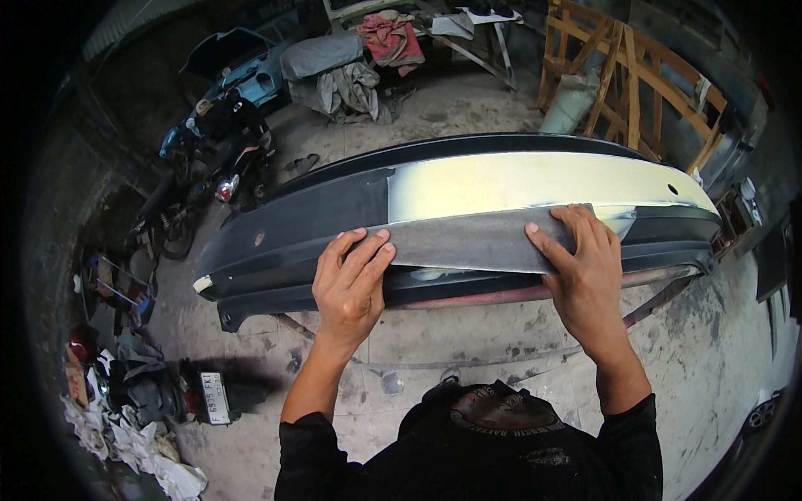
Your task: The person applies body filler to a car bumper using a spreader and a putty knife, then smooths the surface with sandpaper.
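Note:
A dark car bumper [309,209] lies across a stand in front of me, with a broad pale-yellow patch [518,177] over its middle and right. Along the patch's near edge I hold a long grey sheet, apparently sandpaper [468,242], stretched between both hands. Its left end is gripped by my left hand [349,284], fingers bent over the top edge. My right hand [585,280] pinches the other end, thumb on the near face and fingers over its upper corner. The sheet hides part of the bumper's lower face. Whether it touches the bumper all along, I cannot tell.
The bumper rests on a reddish metal stand [501,294]. Motorcycles [225,159] are parked at the left. A wooden frame [631,75] leans at the far right beside a pale sack [572,102]. Crumpled paper [154,455] and clutter lie at the lower left.

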Demonstrator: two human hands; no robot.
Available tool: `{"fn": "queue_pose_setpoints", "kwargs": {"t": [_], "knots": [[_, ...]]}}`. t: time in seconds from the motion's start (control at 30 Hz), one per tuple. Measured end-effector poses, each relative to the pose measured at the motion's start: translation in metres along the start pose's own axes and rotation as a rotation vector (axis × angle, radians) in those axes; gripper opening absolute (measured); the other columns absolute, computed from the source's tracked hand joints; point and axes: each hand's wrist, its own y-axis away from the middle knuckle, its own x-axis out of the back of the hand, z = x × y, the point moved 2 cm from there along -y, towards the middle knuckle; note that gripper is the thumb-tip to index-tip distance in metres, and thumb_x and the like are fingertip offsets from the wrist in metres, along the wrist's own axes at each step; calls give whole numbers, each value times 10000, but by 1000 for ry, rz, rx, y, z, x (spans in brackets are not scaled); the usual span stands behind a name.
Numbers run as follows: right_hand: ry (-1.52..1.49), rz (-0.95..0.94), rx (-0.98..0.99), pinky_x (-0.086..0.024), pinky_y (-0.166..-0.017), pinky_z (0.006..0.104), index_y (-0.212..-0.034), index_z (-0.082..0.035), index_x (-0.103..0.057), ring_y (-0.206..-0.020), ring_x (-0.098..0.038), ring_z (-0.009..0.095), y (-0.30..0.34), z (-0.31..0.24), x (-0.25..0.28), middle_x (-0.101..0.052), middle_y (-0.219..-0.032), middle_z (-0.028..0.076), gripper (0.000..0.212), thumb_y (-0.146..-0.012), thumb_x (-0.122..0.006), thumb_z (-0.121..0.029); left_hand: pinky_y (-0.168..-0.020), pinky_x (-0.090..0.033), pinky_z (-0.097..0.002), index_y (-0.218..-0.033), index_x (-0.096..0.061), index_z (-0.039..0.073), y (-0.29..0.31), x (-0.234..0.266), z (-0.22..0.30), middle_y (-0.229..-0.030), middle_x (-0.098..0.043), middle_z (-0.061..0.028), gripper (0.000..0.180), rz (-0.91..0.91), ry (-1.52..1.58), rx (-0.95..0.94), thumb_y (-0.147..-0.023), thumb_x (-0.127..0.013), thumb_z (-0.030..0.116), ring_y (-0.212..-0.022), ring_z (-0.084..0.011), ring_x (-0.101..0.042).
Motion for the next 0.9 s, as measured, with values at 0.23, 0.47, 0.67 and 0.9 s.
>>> {"fn": "queue_pose_setpoints", "kwargs": {"t": [0.23,0.47,0.67,0.9], "knots": [[-16,12,10,-341,-945,489,-1152,-145,-657,-1196,-471,342,21,2,-9,-527,-1221,142,583,-590,-736,-10,-901,-494,-432,-964,-698,50,17,1,11,-1038,-691,-78,274,-22,-36,-13,-707,-668,-42,-1008,-307,-611],[-33,17,33,-340,-948,488,-1154,-144,-652,-1208,-465,338,34,4,-1,-522,-1236,136,590,-583,-738,-22,-891,-486,-438,-947,-691,39,28,3,20,-1046,-685,-88,287,-6,-11,-11,-685,-641,-65,-997,-311,-614],[-23,55,45,-350,-952,468,-1156,-142,-650,-1202,-472,342,19,6,5,-529,-1233,139,592,-584,-749,-27,-903,-482,-436,-978,-694,57,11,4,14,-1067,-683,-83,311,13,-13,-14,-694,-654,-65,-1020,-305,-611],[-31,75,40,-362,-947,460,-1147,-141,-656,-1194,-481,343,8,7,3,-538,-1225,143,589,-579,-765,-31,-868,-501,-389,-980,-688,38,-1,4,8,-1063,-685,-97,257,12,-16,-26,-746,-669,-67,-1007,-322,-609]]}}
